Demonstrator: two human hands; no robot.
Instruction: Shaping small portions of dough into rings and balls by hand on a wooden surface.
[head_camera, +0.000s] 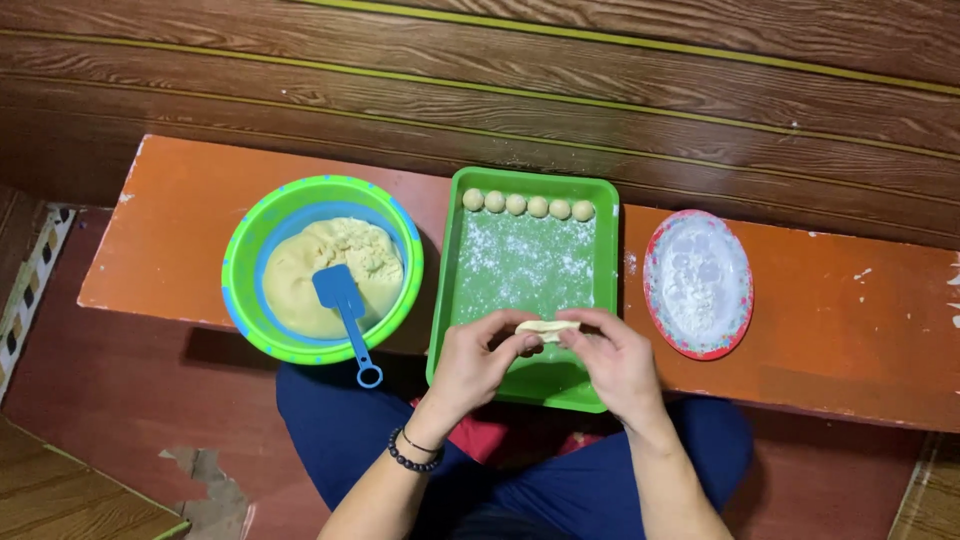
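Note:
My left hand (476, 358) and my right hand (614, 358) both pinch a small flattened piece of pale dough (547, 327) between their fingertips, over the near end of a green tray (444, 300). The tray's floor is dusted with flour. Several small dough balls (527, 205) lie in a row along its far edge. A beaded bracelet is on my left wrist.
A green and blue bowl (240, 262) left of the tray holds a mound of dough (300, 282) and a blue spatula (343, 302). An oval red-rimmed plate (742, 322) of flour lies to the right. All rest on an orange bench (850, 330) before a wooden wall.

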